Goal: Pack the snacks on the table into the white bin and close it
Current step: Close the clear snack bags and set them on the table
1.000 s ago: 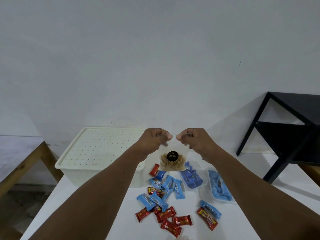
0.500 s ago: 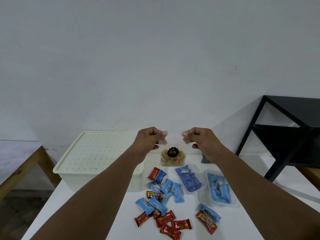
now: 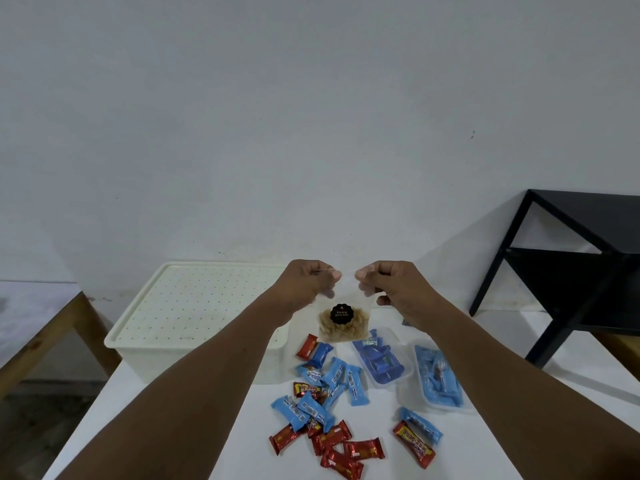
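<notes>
Both hands hold a clear snack bag [image 3: 341,323] of tan nuts with a round black label, pinched at its top corners above the table. My left hand [image 3: 308,284] grips the left corner, my right hand [image 3: 394,289] the right. The white bin [image 3: 180,327] stands at the back left with its dotted lid [image 3: 194,299] shut on it. Several blue wrapped snacks [image 3: 325,379] and red wrapped snacks [image 3: 343,448] lie scattered on the white table [image 3: 194,427] below the bag. Two clear trays of blue snacks [image 3: 379,358] [image 3: 438,379] sit to the right.
A black metal shelf [image 3: 571,271] stands at the right beyond the table's edge. A wooden-legged table [image 3: 38,327] is at the left. A plain white wall rises behind the bin.
The hands came slightly closer together on the bag's top, and the bag shifted a little within the view. The snacks and bin stay where they were.
</notes>
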Demonstrator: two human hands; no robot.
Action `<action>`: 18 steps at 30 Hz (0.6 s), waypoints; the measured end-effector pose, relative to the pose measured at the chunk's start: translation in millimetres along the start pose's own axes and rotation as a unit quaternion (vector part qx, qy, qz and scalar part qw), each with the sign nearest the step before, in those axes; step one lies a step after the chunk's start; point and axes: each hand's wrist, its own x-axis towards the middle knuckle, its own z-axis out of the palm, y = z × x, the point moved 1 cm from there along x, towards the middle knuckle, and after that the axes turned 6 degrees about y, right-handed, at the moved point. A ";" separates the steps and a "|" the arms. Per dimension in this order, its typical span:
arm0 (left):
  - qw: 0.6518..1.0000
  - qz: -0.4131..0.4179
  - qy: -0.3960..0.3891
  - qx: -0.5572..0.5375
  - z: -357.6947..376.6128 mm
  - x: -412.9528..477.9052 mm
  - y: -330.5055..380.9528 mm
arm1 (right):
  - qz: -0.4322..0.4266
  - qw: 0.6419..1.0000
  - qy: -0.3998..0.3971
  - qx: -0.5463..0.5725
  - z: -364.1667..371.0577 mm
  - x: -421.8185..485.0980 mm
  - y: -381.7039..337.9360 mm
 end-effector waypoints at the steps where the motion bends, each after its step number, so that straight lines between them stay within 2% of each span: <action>1: 1.000 -0.007 -0.005 -0.004 0.3 -1.0 0.5 | 0.001 1.000 0.002 0.000 -0.4 0.5 0.0; 7: 0.998 -0.027 -0.047 -0.008 -1.4 -3.3 4.1 | 0.003 1.000 -0.008 -0.013 -2.4 2.5 0.4; 14: 0.998 0.024 -0.038 0.037 1.5 1.7 4.1 | 0.001 1.000 -0.016 -0.013 4.5 5.4 0.3; 18: 0.999 0.014 -0.031 0.038 3.3 2.4 3.8 | -0.001 1.000 -0.011 -0.017 4.4 5.7 0.9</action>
